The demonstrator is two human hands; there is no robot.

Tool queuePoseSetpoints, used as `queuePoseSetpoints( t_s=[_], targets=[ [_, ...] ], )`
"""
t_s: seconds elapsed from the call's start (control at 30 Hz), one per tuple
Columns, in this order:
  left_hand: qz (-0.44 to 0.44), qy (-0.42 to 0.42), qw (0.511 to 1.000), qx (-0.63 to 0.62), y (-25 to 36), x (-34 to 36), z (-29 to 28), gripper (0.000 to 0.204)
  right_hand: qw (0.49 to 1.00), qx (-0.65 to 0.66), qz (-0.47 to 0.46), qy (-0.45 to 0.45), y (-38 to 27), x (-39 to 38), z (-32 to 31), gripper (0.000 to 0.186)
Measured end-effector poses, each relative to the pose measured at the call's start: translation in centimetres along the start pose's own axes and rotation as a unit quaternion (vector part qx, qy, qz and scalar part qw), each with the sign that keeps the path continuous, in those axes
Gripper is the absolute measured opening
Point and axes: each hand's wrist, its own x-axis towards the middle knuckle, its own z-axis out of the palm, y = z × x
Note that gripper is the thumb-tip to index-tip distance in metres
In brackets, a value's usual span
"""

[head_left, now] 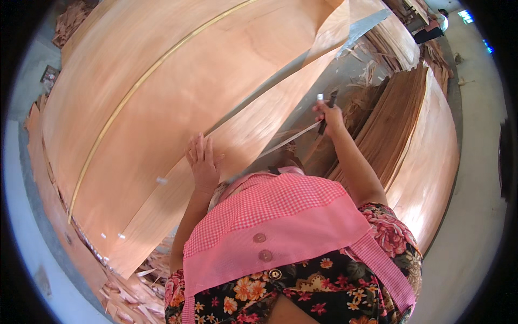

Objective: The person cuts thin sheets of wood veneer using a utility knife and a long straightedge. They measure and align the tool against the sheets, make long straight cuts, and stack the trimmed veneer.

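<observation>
My left hand [204,162] lies flat with its fingers stretched out on a long narrow piece of thin wood veneer [259,127], beside the large veneer sheet [178,102]. A dark gap separates part of the narrow piece from the large sheet. Out to the right, over the floor, my right hand [331,116] is closed round a slim black tool [323,128], which looks like a knife. A small white piece [320,97] shows at its fingertips; I cannot tell what it is. A thin pale strip [288,141] runs from near this hand toward the veneer's edge.
A long yellow strip [124,102] curves across the large sheet. To my right stands a thick stack of veneer [396,127]. Veneer scraps [129,297] lie at the lower left. Another person [429,32] is at the far upper right.
</observation>
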Motion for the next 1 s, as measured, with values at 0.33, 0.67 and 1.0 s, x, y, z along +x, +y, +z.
queuePoseSetpoints(
  t_s=[0.33, 0.67, 1.0],
  targets=[
    [-0.056, 0.060, 0.995, 0.049, 10.0, 3.8, 2.9, 0.054, 0.687, -0.597, -0.395, -0.129, -12.2, 23.8, -10.1, 0.019],
    [-0.076, -0.086, 0.990, 0.081, 20.7, 6.6, 3.9, 0.061, 0.743, -0.529, -0.255, -0.319, -25.0, 22.7, -13.3, 0.021],
    [-0.226, -0.046, 0.973, 0.032, 20.9, 9.2, 9.6, 0.064, 0.656, -0.626, -0.266, -0.328, -20.9, 30.3, -7.4, 0.021]
  ],
)
